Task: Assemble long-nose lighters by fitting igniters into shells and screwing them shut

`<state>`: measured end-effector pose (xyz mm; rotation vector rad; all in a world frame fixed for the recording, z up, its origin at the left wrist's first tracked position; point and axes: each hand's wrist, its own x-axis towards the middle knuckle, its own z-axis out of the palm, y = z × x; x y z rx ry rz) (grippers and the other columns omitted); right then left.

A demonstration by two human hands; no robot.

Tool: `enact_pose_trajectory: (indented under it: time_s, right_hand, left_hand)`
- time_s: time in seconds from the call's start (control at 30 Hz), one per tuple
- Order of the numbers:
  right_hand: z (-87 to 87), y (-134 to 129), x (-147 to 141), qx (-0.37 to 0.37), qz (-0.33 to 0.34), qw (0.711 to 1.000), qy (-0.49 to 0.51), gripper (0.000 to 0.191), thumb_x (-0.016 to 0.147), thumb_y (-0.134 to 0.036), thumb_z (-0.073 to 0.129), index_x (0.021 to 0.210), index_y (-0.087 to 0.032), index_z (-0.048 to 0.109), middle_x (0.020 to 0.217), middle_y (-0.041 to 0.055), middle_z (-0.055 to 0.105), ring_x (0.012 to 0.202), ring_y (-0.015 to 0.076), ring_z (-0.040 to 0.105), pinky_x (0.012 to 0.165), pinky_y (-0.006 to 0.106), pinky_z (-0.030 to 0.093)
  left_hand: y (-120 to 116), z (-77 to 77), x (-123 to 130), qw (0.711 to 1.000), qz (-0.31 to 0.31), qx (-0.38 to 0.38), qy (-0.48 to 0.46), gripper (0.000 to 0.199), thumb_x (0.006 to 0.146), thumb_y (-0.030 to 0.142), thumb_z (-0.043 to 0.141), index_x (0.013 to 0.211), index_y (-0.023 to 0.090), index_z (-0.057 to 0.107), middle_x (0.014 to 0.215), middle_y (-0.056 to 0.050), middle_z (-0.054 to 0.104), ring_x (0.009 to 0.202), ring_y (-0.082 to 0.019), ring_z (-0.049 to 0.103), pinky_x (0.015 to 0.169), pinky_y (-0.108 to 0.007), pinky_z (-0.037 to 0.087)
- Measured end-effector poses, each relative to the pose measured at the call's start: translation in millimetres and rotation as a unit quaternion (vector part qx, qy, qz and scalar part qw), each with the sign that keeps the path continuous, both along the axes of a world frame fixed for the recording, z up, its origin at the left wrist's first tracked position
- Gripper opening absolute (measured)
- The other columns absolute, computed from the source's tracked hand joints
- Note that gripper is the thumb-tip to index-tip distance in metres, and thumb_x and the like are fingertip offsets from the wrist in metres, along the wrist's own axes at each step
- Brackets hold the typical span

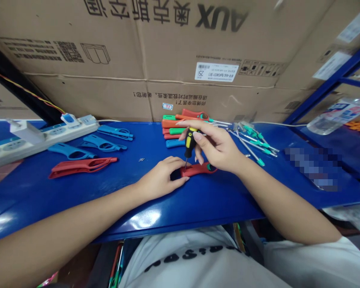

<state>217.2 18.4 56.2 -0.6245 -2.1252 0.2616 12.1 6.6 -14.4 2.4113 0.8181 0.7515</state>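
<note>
A red lighter-shaped handle (196,170) with a green trigger lies on the blue table. My left hand (162,178) grips its left end between thumb and fingers. Above it, my right hand (217,144) holds a small black and yellow screwdriver (190,143) upright, its tip down at the handle's left end. Whether the tip sits in a screw is too small to tell. Several small screws (141,159) lie left of my left hand. Behind the hands is a stack of red, orange, green and blue handles (171,124).
At the left are blue shell pieces (67,151), a red shell (83,167) and a white power strip (57,135). Metal rods with green parts (252,140) lie right of the stack. A plastic bottle (337,116) is far right. A large cardboard box (168,48) stands behind.
</note>
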Motion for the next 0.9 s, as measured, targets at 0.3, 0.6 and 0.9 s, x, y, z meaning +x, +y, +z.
enact_pose_trajectory:
  time_s: [0.3, 0.6, 0.9]
  right_hand:
    - [1.3, -3.3, 0.6, 0.085, -0.022, 0.996, 0.004, 0.031, 0.104, -0.026, 0.043, 0.128, -0.021, 0.063, 0.114, 0.0085, 0.075, 0.103, 0.0196, 0.071, 0.092, 0.038, 0.057]
    - [2.0, 2.0, 4.6, 0.133, -0.049, 0.990, -0.019, 0.023, 0.092, -0.033, 0.068, 0.110, -0.019, 0.069, 0.103, 0.0072, 0.076, 0.094, 0.0200, 0.072, 0.084, 0.033, 0.058]
    - [-3.4, -0.1, 0.6, 0.027, -0.027, 0.999, 0.004, 0.028, 0.100, -0.035, 0.055, 0.120, -0.021, 0.067, 0.107, 0.0058, 0.075, 0.074, 0.0140, 0.070, 0.073, 0.030, 0.059]
  left_hand:
    - [-0.6, -0.7, 0.3, 1.000, 0.006, 0.004, -0.003, 0.028, 0.090, 0.025, 0.068, 0.118, 0.019, 0.066, 0.115, -0.008, 0.071, 0.109, -0.023, 0.066, 0.098, -0.039, 0.053]
    - [-0.6, -0.4, 0.4, 1.000, 0.006, -0.001, -0.011, 0.028, 0.091, 0.026, 0.067, 0.118, 0.020, 0.067, 0.117, -0.008, 0.071, 0.110, -0.023, 0.066, 0.099, -0.040, 0.053]
    - [-0.3, -0.6, 0.5, 1.000, 0.008, 0.011, -0.003, 0.027, 0.091, 0.026, 0.068, 0.117, 0.020, 0.067, 0.114, -0.007, 0.072, 0.107, -0.023, 0.067, 0.097, -0.039, 0.054]
